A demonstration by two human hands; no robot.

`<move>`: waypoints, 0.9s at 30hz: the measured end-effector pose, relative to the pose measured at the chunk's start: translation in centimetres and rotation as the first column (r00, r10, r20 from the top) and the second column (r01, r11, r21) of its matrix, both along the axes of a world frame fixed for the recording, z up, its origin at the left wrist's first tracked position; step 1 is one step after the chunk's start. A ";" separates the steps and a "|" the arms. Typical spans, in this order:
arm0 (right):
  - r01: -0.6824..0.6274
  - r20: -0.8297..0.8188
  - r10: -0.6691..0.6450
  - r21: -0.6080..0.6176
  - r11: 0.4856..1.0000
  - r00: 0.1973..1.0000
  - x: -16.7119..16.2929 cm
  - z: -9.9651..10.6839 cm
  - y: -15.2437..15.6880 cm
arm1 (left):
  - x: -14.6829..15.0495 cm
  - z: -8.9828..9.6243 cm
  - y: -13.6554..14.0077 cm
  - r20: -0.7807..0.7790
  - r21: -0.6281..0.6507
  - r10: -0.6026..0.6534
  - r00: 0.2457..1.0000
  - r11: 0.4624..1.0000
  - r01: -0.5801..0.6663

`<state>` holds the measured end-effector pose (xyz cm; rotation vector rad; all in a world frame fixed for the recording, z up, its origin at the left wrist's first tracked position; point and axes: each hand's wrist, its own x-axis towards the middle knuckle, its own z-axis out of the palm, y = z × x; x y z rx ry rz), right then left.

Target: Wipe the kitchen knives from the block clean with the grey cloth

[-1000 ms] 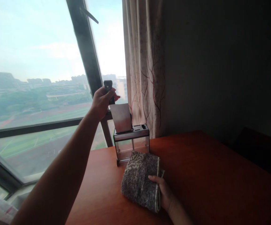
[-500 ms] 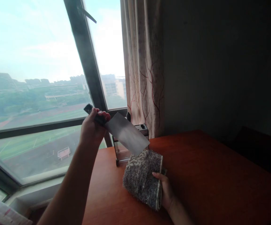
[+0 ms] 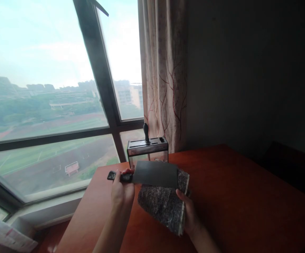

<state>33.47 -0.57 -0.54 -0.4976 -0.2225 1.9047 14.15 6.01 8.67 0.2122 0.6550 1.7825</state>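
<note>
My left hand [image 3: 123, 186] is closed round the black handle of a cleaver [image 3: 156, 174]. Its broad grey blade points right and lies over the upper part of a folded grey towel [image 3: 160, 207]; whether the two touch all along I cannot tell. My right hand [image 3: 190, 211] grips the towel by its right edge, thumb on the front, the other fingers hidden behind. Just beyond the blade stands a knife block [image 3: 148, 147] with clear sides and a slotted metal top, and one dark-handled knife [image 3: 146, 133] sticks up from it.
Beneath everything is a reddish-brown wooden table [image 3: 228, 186]. A large window [image 3: 49, 102] with dark frames fills the left side, and a patterned curtain [image 3: 165, 77] hangs behind the knife block. The wall on the right is dark.
My left hand has come down and slightly right, bringing the cleaver from a tilt to nearly level across the towel. The knife block's top shows more fully. My right hand keeps its grip.
</note>
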 end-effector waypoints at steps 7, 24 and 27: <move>0.115 0.005 -0.115 -0.073 0.991 0.993 0.3 0.4 0.7 | -0.4 -3.1 -2.7 0.130 -0.037 -0.151 0.980 0.987 0.157; 0.256 0.009 -0.256 -0.013 0.967 0.967 1.7 0.5 1.1 | -2.3 -7.6 -4.7 -0.307 -0.274 -0.572 0.760 0.818 0.505; 0.252 0.003 -0.252 0.018 0.968 0.968 1.9 0.4 1.0 | -2.1 -7.7 -4.8 -0.292 -0.226 -0.541 0.789 0.840 0.493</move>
